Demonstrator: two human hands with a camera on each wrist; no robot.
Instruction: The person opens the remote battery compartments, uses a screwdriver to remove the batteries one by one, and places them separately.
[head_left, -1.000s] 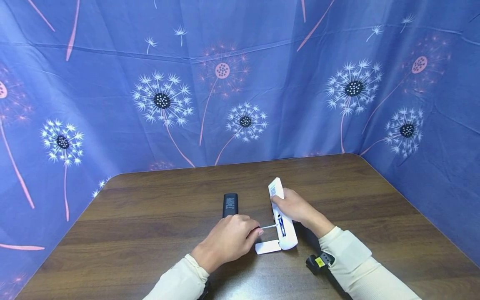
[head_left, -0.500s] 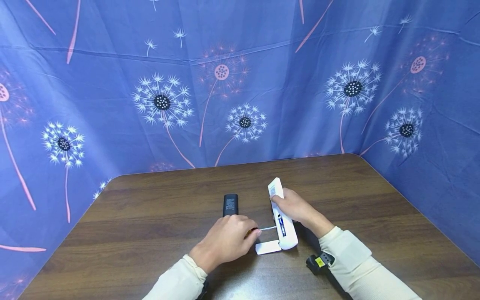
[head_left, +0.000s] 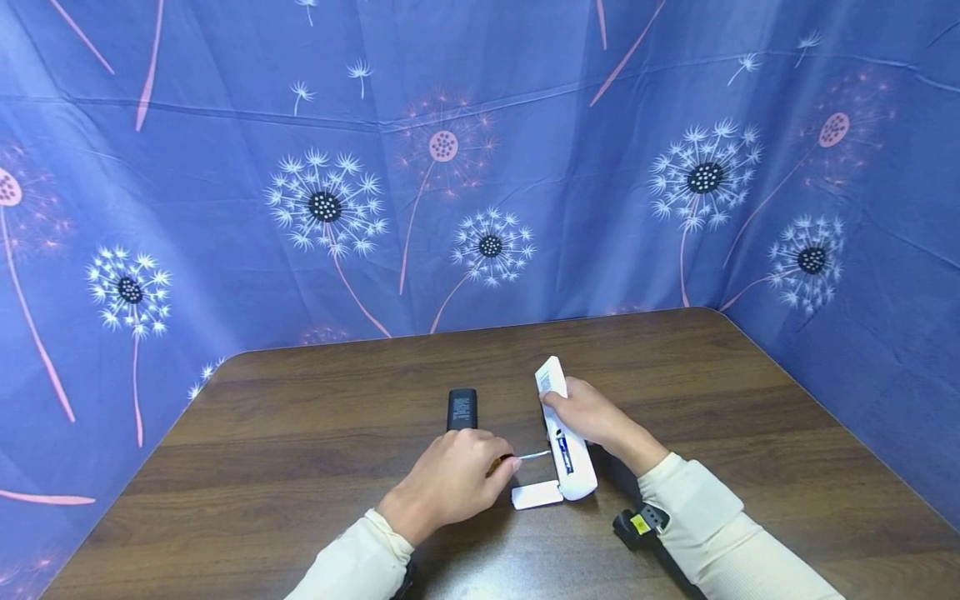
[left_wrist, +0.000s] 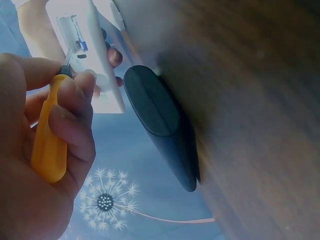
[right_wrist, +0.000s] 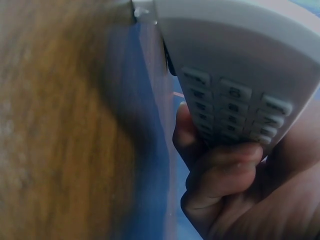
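Observation:
My left hand [head_left: 456, 475] grips a screwdriver [left_wrist: 49, 135] by its yellow-orange handle, thumb and fingertips close to the dark collar. The thin metal shaft [head_left: 536, 456] reaches to the side of a white keypad handset [head_left: 577, 479], right by its opened battery compartment. Inside the compartment a blue battery [head_left: 564, 454] shows. My right hand [head_left: 588, 412] holds the handset tilted up, thumb on its back. In the right wrist view, fingers curl round the front beside rows of keys [right_wrist: 232, 107]. A white cover [head_left: 537, 495] sticks out leftward from the handset's lower end.
A flat black device [head_left: 462, 408] with rounded ends and small print lies just beyond my left hand, partly hidden by it. Both arms rest over the brown wooden table [head_left: 300, 417]. A blue dandelion-print cloth [head_left: 600, 208] hangs behind its far edge.
The screwdriver has shifted very slightly leftward with my left hand, and its shaft angle differs a little. My right hand and the handset stay almost where they were.

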